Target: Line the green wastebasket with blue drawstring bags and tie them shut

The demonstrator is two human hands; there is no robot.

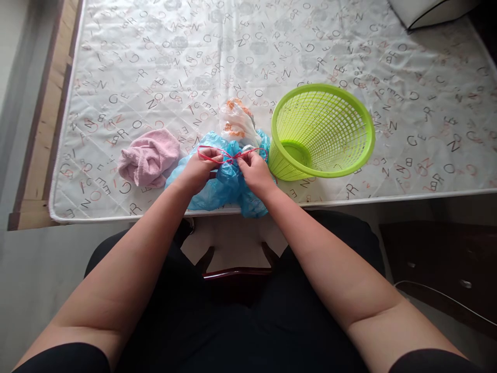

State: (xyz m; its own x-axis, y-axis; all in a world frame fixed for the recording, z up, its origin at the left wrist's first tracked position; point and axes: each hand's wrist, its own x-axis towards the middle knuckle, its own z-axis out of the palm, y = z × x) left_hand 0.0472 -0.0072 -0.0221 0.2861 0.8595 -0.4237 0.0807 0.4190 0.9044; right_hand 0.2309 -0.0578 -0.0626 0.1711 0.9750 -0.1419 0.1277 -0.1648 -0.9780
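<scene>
A blue plastic bag (209, 196) lies bunched at the near edge of the mattress. Around its gathered neck runs a red drawstring (233, 157), looped out to both sides like a bow. My left hand (202, 168) pinches the left loop with its fingers closed. On the other side, my right hand (254, 168) is closed on the right part of the string, close to the knot. A white plastic bag with orange print (237, 122) sits just behind the blue one. What the bags hold cannot be made out.
A green mesh wastebasket (322, 168) leans tilted right of the bags, its mouth towards me. To the left lies a crumpled pink cloth (149, 157). The letter-printed mattress (174, 62) bears everything; a white item (430, 11) stands far right.
</scene>
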